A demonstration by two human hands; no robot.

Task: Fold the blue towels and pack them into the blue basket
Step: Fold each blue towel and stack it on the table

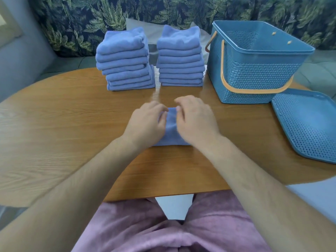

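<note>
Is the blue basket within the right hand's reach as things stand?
Probably yes: bare table lies between the right hand, now on the towel, and the basket, which stands open with its lid off beside it.

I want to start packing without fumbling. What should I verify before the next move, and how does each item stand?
1. Open basket: ok, its lid lies beside it on the table.
2. Room in basket: ok, no towels in the visible inside.
3. Folded front towel: ok, compact under both hands.
4. Grip of left hand and right hand on it: cannot tell, fingers blurred.
5. Standing left stack and right stack: ok, both upright, left one uneven.
</note>
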